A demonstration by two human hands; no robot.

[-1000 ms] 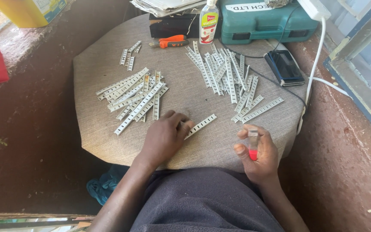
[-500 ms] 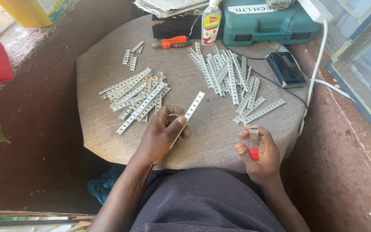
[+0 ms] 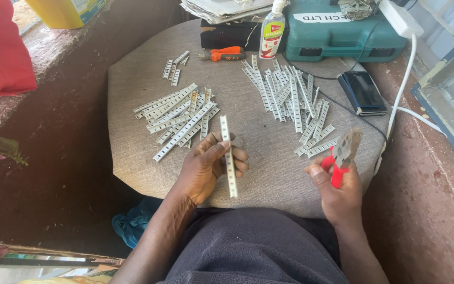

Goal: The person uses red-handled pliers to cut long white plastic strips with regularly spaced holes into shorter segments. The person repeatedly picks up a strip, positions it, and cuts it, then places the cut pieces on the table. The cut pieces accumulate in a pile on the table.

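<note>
My left hand (image 3: pixel 206 167) grips a long white perforated metal strip (image 3: pixel 228 152), held upright above the near edge of the grey table (image 3: pixel 132 84). Pliers with red handles (image 3: pixel 341 156) are in my right hand (image 3: pixel 337 192), jaws pointing up, at the table's front right. One pile of similar strips (image 3: pixel 177 117) lies just beyond my left hand. A second pile (image 3: pixel 290 100) is spread at the centre right.
At the back stand a green tool case (image 3: pixel 342 39), a white bottle (image 3: pixel 272 31), orange-handled pliers (image 3: pixel 222 53) and a black box (image 3: pixel 227 37). A dark phone (image 3: pixel 362 92) lies right, with a white cable (image 3: pixel 403 79) beside it. A red cloth (image 3: pixel 1 52) hangs left.
My left hand picked a strip off the table and lifted it upright. My right hand raised the red-handled pliers higher.
</note>
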